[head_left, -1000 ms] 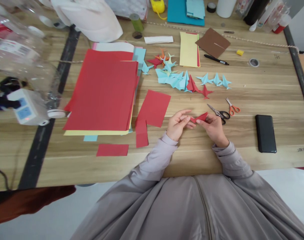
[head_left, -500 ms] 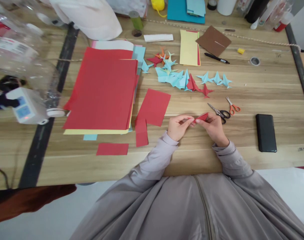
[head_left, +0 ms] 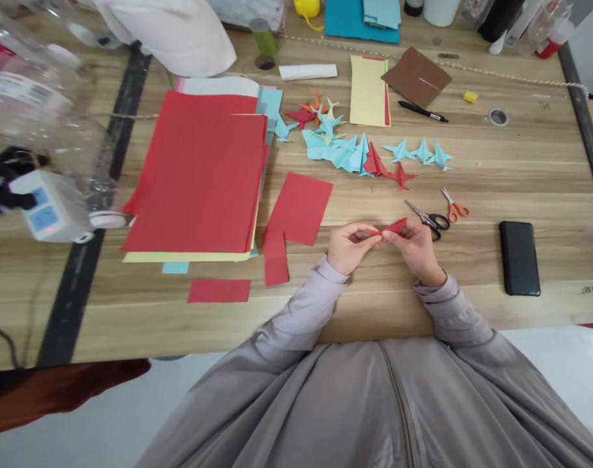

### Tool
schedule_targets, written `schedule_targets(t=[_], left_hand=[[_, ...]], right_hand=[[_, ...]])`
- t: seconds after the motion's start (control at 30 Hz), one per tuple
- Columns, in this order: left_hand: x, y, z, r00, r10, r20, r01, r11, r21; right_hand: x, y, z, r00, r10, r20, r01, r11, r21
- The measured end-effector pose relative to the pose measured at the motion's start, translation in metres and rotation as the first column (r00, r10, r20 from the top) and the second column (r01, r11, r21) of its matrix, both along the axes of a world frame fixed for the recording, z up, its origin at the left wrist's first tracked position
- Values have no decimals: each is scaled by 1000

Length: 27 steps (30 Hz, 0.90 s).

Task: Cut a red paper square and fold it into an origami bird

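Note:
Both hands pinch a small folded piece of red paper (head_left: 398,225) above the table's front part. My left hand (head_left: 349,247) grips its left end between thumb and fingers. On the other end, my right hand (head_left: 416,250) is closed, its thumb meeting the left thumb. The fingers cover much of the paper, so its full shape is hidden. Just beyond the right hand lie black-handled scissors (head_left: 435,221) and smaller orange-handled scissors (head_left: 456,209). Folded paper cranes in light blue (head_left: 345,155) and red (head_left: 400,176) lie further back.
Red sheets (head_left: 199,175) are stacked at left, with cut red pieces (head_left: 303,208) beside them. A black phone-like slab (head_left: 519,259) lies at right. Behind are yellow paper (head_left: 368,91), a brown square (head_left: 416,77) and a pen (head_left: 423,111). Plastic bottles (head_left: 47,117) crowd the left edge.
The thumbs have shifted slightly on the red paper and now nearly touch. Otherwise the hands and the things on the table stay where they were.

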State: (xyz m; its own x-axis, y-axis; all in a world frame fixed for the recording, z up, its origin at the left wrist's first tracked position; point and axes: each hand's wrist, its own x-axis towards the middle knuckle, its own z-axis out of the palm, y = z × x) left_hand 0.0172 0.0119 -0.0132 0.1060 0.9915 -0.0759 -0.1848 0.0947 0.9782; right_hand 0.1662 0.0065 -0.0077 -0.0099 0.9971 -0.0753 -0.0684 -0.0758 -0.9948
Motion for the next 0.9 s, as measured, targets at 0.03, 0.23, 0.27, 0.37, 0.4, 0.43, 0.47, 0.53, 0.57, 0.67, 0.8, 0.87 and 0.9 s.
schedule_targets(t=[0.03, 0.23, 0.27, 0.37, 0.4, 0.43, 0.47, 0.53, 0.57, 0.67, 0.8, 0.87, 0.9], left_hand=[[0, 0, 0, 1000, -2, 21, 3, 1000, -17], [3, 0, 2, 983, -7, 183, 32, 991, -132], [3, 1, 2, 976, -18, 215, 52, 987, -153], [2, 1, 4, 954, -34, 297, 101, 971, -216], [2, 1, 5, 949, -31, 314, 109, 966, -233], [2, 1, 6, 945, -28, 325, 113, 963, -245], [1, 0, 6, 943, -28, 332, 117, 961, -250], [1, 0, 6, 940, -38, 338, 127, 961, -244], [1, 0, 6, 940, -42, 338, 129, 962, -239], [2, 0, 5, 943, -34, 332, 115, 967, -227], [2, 1, 5, 953, -16, 304, 88, 970, -224], [2, 0, 5, 956, -23, 291, 95, 968, -234], [2, 0, 4, 958, -30, 285, 101, 966, -237]], right_hand=[[0, 0, 0, 1000, 3, -8, -3, 1000, -8], [-2, -1, 1, 995, 20, -95, -30, 994, -103], [-2, -1, 2, 994, 23, -104, -35, 993, -114], [-3, -1, 3, 992, 20, -121, -35, 992, -123], [-3, 0, 4, 992, 13, -127, -29, 992, -127], [-3, 0, 4, 991, 4, -134, -22, 991, -134], [-3, 0, 5, 990, -4, -143, -16, 990, -143], [-3, 1, 5, 986, -11, -164, -17, 986, -168], [-3, 1, 6, 985, -12, -174, -19, 984, -178], [-2, 2, 6, 982, -11, -187, -25, 982, -187], [-2, 2, 4, 987, -4, -161, -25, 983, -180], [-2, 2, 4, 989, -8, -146, -18, 985, -172], [-2, 2, 4, 990, -10, -143, -14, 986, -166]])
